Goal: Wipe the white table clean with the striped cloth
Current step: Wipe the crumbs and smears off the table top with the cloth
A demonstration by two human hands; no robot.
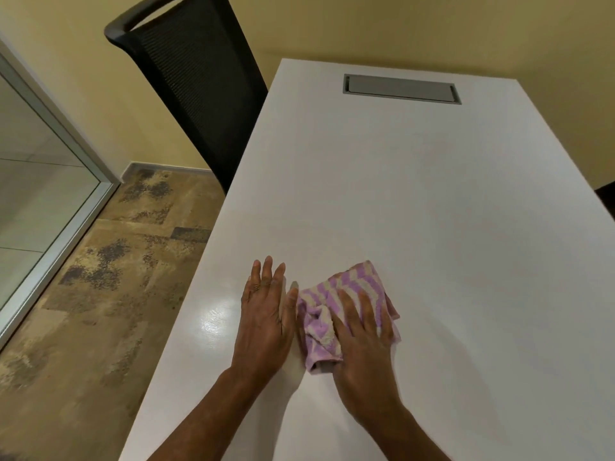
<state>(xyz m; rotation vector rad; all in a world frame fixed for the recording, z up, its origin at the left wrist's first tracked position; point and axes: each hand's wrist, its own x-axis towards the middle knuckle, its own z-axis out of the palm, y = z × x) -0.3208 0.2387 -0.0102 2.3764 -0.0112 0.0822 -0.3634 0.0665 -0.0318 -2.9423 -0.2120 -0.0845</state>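
Observation:
A crumpled cloth (336, 296) with purple and white stripes lies on the white table (416, 194), near its front middle. My right hand (364, 341) presses flat on the cloth with straight fingers spread over it. Just to the left of the cloth, my left hand (266, 314) rests flat on the bare tabletop, fingers straight, its thumb close to the cloth's edge.
A grey cable hatch (402, 89) is set into the far end of the table. A black mesh office chair (196, 81) stands at the table's left side. Patterned floor (109, 277) and a glass partition (43, 181) lie to the left.

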